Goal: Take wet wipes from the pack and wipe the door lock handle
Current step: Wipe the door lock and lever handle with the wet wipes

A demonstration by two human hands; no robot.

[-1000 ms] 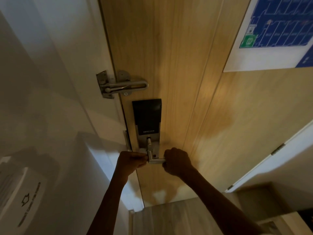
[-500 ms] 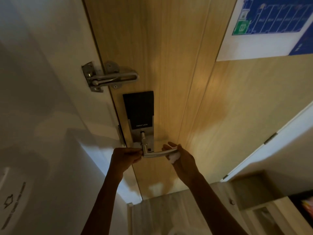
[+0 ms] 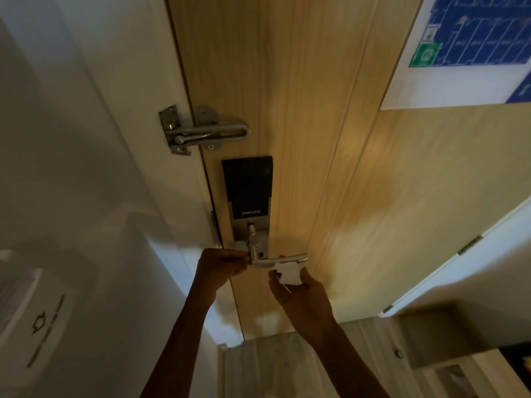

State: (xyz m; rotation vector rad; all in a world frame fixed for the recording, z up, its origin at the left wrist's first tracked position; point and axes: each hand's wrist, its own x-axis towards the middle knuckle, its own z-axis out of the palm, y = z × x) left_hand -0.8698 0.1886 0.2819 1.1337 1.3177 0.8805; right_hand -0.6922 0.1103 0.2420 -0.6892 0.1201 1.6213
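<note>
The handle (image 3: 283,260), a silver lever, sticks out to the right from the lower end of the lock (image 3: 248,191), whose black panel reads SMART LOCK. The lock is mounted near the left edge of a pale wooden door (image 3: 316,124).

The right hand (image 3: 300,295) is raised palm-up just under the lever. Its grip is clamped on a crumpled white wipe (image 3: 288,275), with the fingers curled around it. The top of the wipe touches the underside of the handle about midway along the lever, and the lever's right tip is bare.

The left hand (image 3: 221,268) is at the left end of the handle, where the lever meets its neck. Its fingers are bunched together with the tips against the metal. In the dim light I cannot tell whether this grip is pinching the handle or only touching it.

Above the lock, a steel swing latch (image 3: 202,133) bridges the door and the white frame. A blue floor plan (image 3: 474,35) on a white sheet hangs on the door at the upper right. On the white wall (image 3: 71,139) to the left, low and near, is a sheet (image 3: 40,328) with an arrow mark and a line of print too blurred to read. Pale floor (image 3: 287,366) shows below the door, between the forearms.
</note>
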